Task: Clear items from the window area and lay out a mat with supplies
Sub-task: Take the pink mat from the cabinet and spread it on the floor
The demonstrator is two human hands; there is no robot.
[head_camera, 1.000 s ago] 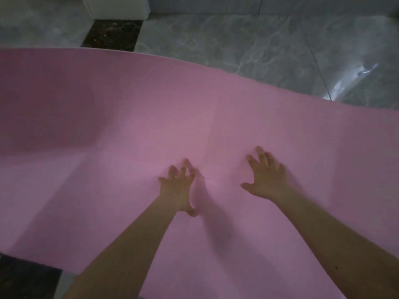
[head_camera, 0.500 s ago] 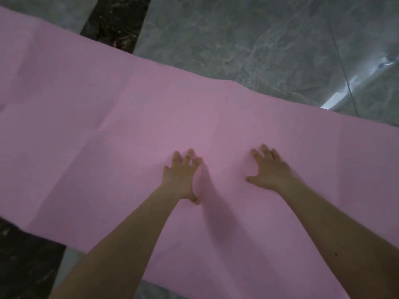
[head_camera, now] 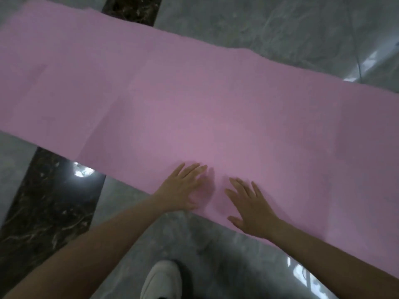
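Observation:
A long pink mat [head_camera: 194,100] lies spread flat across the floor, running from upper left to lower right, with faint fold creases in it. My left hand [head_camera: 181,188] rests flat on the mat's near edge, fingers straight and spread. Close to its right, my right hand [head_camera: 250,208] also lies flat on the near edge with fingers spread. Neither hand holds anything.
Glossy grey marble floor [head_camera: 259,29] surrounds the mat, with a dark marble strip [head_camera: 47,208] running under it at the left. A white shoe [head_camera: 162,279] stands on the floor just below my hands. Light glares off the floor at the right.
The mat has settled flat on the floor. My hands have slid back from the mat's middle to its near edge, fingers flattening, and the view has pulled back so the shoe shows.

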